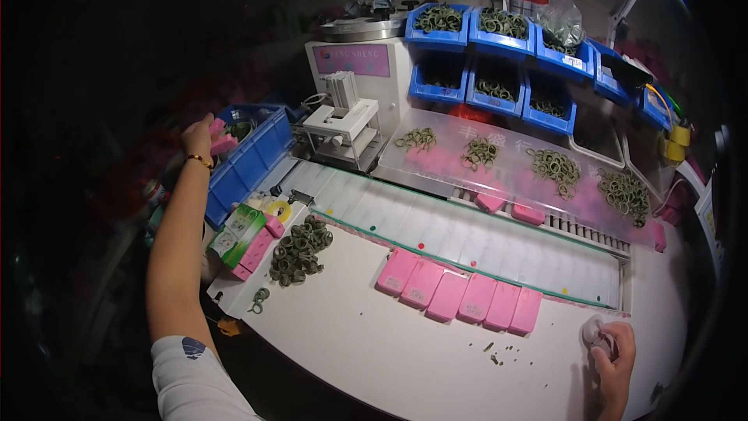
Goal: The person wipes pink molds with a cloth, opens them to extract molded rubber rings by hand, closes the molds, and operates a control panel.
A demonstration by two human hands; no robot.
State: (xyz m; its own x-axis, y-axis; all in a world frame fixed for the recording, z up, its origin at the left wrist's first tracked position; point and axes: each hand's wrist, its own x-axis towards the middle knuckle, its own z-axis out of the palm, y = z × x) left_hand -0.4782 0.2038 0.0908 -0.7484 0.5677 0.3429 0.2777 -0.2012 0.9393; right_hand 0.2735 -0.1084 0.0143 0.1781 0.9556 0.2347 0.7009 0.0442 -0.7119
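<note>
My left hand [198, 137] reaches out to the far left, closed on a pink block [224, 143] over the blue crate [248, 165]. The block looks split into two parts; the fingers are partly hidden behind the hand. At the right end of the white table, my right hand [616, 360] is closed around a grey rounded lump [594, 330], whose kind I cannot make out. A row of several pink blocks [445, 294] lies along the table's middle. A pile of dark green rings [300, 251] sits at the table's left, with a few loose rings [259, 299] nearby.
A long white channel with a green rim [467, 242] crosses behind the pink row. Beyond it, a clear sheet [506, 173] bears several heaps of green rings. Blue bins [439, 40] hold more rings. A white machine [345, 126] stands back left; dark crumbs [494, 356] dot the table.
</note>
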